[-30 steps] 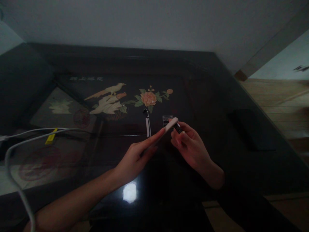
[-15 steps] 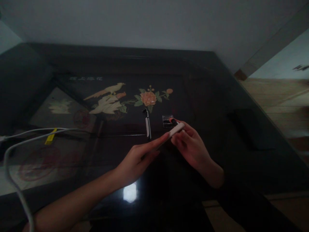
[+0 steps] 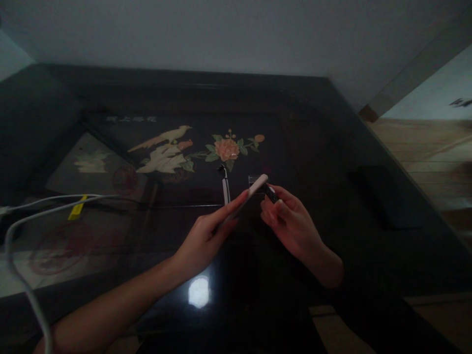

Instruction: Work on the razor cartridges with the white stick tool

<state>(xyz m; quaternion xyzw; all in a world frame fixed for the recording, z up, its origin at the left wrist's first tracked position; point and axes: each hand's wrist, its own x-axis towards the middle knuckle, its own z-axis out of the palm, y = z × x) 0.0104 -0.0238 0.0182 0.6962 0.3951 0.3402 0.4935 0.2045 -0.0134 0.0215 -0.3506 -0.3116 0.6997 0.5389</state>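
Note:
My left hand (image 3: 201, 243) is closed on a slim white bar with a rounded end (image 3: 259, 183), which points up and to the right. In the fingers of my right hand (image 3: 295, 223) is a small black piece with a shiny part (image 3: 271, 193); its kind is too dark to tell. The bar's tip lies in front of the black piece, and whether they touch I cannot tell. Behind the bar, a small clear case (image 3: 251, 178) is mostly hidden. A slim white-and-black tool with a bent end (image 3: 226, 189) lies on the table left of it, its lower end covered by my left hand.
The dark glossy table (image 3: 313, 147) bears an inlaid bird and flower picture (image 3: 226, 149). White cables (image 3: 22, 221) with a yellow tag (image 3: 77, 208) run along the left. A dark flat object (image 3: 383, 196) lies at the right. A wall (image 3: 184, 34) stands behind.
My left hand has drawn the white bar left and slightly up, away from my right fingers. More of the black piece shows now, and the bar covers more of the clear case.

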